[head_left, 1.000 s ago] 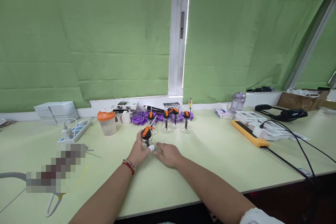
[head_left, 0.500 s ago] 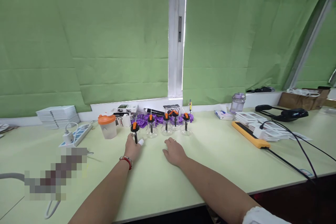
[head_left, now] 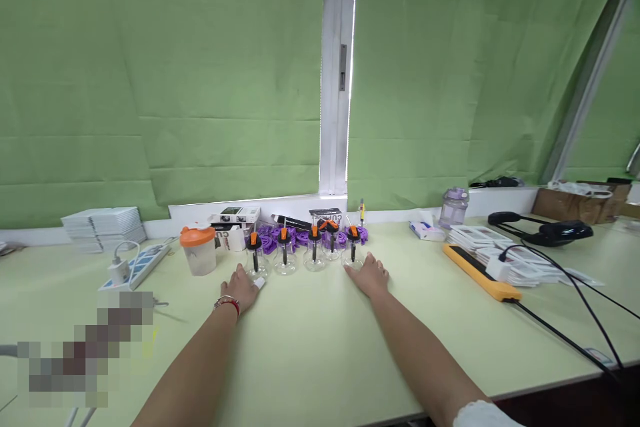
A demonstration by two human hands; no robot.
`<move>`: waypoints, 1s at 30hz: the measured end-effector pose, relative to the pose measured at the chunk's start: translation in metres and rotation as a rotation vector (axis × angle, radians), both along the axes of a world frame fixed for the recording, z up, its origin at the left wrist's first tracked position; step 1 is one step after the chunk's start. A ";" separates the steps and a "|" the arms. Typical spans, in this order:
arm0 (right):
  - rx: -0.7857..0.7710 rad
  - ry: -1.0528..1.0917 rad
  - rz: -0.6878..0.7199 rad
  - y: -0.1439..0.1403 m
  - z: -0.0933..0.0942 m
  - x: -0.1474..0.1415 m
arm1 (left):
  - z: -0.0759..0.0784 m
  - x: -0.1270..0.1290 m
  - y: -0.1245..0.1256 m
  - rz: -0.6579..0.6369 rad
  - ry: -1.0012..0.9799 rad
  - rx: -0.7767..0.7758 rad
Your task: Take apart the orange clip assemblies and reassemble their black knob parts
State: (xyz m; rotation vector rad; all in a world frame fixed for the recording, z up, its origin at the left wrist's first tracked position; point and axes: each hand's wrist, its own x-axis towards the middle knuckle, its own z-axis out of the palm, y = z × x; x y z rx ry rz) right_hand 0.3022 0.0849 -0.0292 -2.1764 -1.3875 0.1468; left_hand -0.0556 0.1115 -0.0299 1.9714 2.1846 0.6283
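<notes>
Since the frame half a second ago, your right hand (head_left: pixel 370 275) has gone from bare counter (head_left: pixel 310 340) to the right-end bottle (head_left: pixel 353 253), and the left-end bottle (head_left: pixel 256 260) has slid back level with its neighbours. Your left hand (head_left: pixel 241 290) is at that bottle's base; you can't tell from here whether it grips. Your right has thumb and fingers spread at the other base, not closed on it. Two middle bottles (head_left: pixel 285 257) (head_left: pixel 315 255) complete a front row toward the counter's far edge. That row looks all but done: four upright, tops on. The rear bottle (head_left: pixel 332 248) stands out of line, which may leave it to settle. Beyond lie purple pieces (head_left: pixel 269 242); the cup (head_left: pixel 199 253) is off left.
</notes>
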 end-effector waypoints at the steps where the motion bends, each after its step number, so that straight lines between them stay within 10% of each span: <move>1: -0.042 -0.005 0.015 0.003 0.000 0.001 | 0.000 -0.001 0.002 -0.004 0.029 -0.011; 20: -0.130 -0.084 0.105 0.022 0.005 0.015 | -0.002 -0.024 0.029 -0.140 0.275 -0.151; 30: -0.048 -0.080 0.084 0.017 0.002 0.013 | 0.008 -0.013 -0.009 -0.092 0.291 -0.103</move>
